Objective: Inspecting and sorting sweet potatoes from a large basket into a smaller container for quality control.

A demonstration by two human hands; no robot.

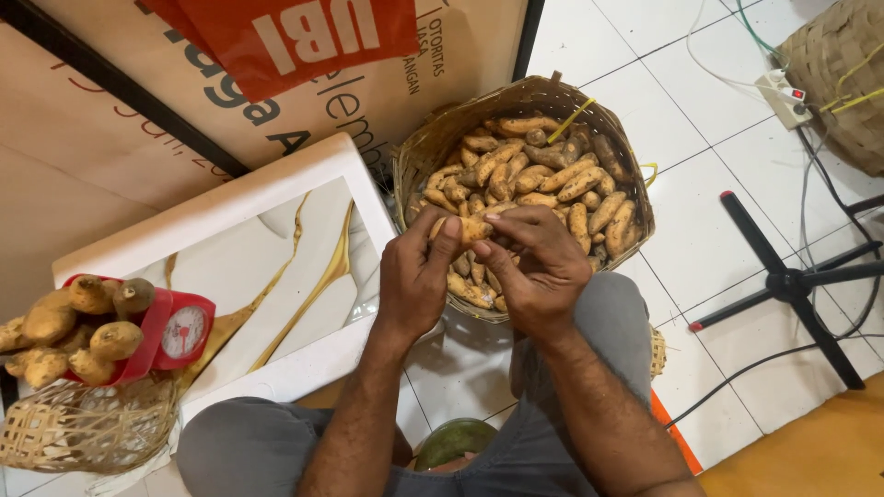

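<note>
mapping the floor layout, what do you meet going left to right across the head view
small empty basket → red scale piled with sweet potatoes → white table → left hand → right hand → black stand

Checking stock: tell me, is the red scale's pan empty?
No. The red scale has its pan heaped with sweet potatoes.

The sweet potatoes (539, 175) are tan-orange, dusted with brown soil, heaped in a straw-coloured woven basket (433, 138). The kitchen scale (170, 336) is bright red with a white dial. The counter (267, 239) is white marble-patterned, streaked with gold veins. The floor (681, 120) is white tile, gridded with dark grout.
</note>
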